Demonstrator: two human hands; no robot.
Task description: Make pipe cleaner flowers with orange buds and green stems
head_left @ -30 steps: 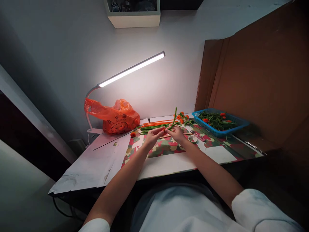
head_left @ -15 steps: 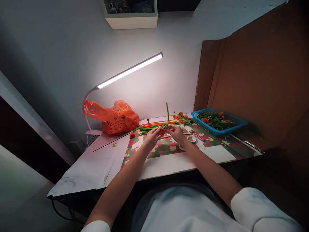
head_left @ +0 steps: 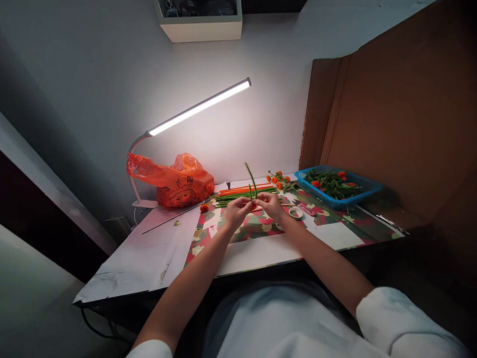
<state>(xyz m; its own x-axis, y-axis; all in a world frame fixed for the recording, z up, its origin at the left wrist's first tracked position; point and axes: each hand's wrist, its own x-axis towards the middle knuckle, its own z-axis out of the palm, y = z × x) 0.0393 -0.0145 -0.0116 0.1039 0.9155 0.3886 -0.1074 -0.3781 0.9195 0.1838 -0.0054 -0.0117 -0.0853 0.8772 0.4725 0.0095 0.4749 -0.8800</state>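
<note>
Between my two hands, above the table, is a green pipe cleaner that bends, with a long end and a short end pointing up. A small orange-red piece shows just under my fingertips, partly hidden. My left hand pinches the pipe cleaner from the left. From the right, my right hand pinches it too, fingertips almost touching the left ones. Behind the hands lies a bundle of green pipe cleaners, with orange pipe cleaners beyond it.
Orange flowers with green stems lie at the back. A roll of tape and pink-handled scissors sit right of my hands. Further right stands a blue basket of greenery. A red plastic bag, lamp and orange pompom are left.
The pipe cleaner's long end has tilted to the left, and a second short end now stands beside it. My hands have come closer together; the orange-red piece is more hidden.
</note>
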